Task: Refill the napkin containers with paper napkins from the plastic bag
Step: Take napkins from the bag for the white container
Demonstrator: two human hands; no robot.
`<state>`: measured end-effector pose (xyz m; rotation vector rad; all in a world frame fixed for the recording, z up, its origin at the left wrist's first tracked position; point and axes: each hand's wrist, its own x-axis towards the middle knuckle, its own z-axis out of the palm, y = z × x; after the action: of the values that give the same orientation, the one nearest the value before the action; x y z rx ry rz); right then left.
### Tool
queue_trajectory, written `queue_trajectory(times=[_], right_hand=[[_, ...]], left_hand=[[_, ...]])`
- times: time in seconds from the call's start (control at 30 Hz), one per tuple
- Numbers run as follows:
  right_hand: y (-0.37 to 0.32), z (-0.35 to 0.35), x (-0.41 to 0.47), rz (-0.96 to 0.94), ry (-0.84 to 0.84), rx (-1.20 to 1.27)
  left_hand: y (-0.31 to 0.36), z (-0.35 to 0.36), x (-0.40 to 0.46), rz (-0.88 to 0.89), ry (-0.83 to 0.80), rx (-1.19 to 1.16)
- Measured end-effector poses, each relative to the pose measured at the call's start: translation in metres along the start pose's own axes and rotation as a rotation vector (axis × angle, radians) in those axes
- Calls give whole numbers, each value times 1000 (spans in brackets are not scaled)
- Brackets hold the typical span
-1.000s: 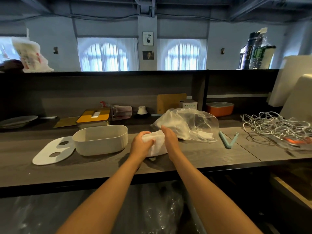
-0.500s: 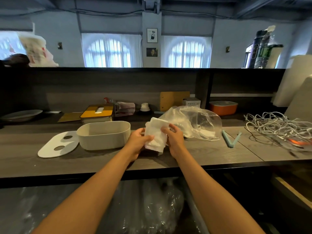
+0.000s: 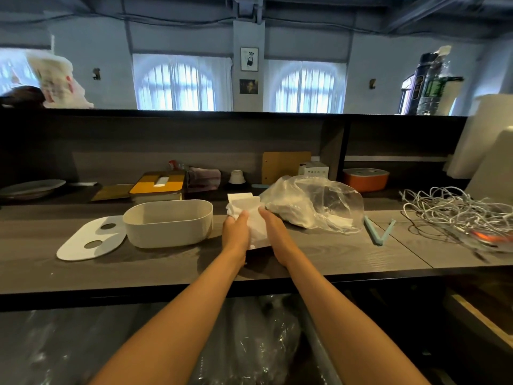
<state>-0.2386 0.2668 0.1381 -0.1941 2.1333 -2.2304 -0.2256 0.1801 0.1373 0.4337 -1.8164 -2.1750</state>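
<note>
Two bare forearms reach out over the near edge of the dark wood counter (image 3: pixel 319 262), and both hands meet on one stack of white paper napkins (image 3: pixel 251 215). The left hand (image 3: pixel 235 234) cups the stack from the left with its thumb laid up the front, and the right hand (image 3: pixel 273 232) clasps it from the right, thumb on the paper; the far fingers of both are hidden behind the stack. The napkins are folded squares, a little rumpled at the upper left corner, held upright just above the counter, between the container and the bag.

Just left of the hands stands one cream oval napkin container (image 3: pixel 168 222), open-topped, with nothing showing inside it. Its flat white lid (image 3: pixel 88 238), with two round holes, lies on the counter touching the container's left end. Right of the hands slumps one clear plastic bag (image 3: pixel 319 202), with more white napkins visible inside it. Beyond the bag lies one pale blue clip (image 3: pixel 379 230), spread in a V, and further right a tangle of white cables (image 3: pixel 455 209).

Farther back sit one yellow-lidded box (image 3: pixel 158 184) and one orange lidded container (image 3: pixel 365 179); what they hold cannot be seen.
</note>
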Motion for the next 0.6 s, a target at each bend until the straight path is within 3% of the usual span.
queue_trajectory(times=[0.1, 0.2, 0.33, 0.6], right_hand=[[3, 0, -1, -84, -80, -215], [3, -3, -5, -181, -141, -260], [4, -8, -3, -196, -136, -207], [1, -14, 0, -75, 20, 133]], left_hand=[[-1, -6, 1, 40, -5, -42], [-2, -16, 4, 32, -49, -130], [-1, -36, 9, 11, -111, -292], [6, -57, 5, -23, -251, -200]])
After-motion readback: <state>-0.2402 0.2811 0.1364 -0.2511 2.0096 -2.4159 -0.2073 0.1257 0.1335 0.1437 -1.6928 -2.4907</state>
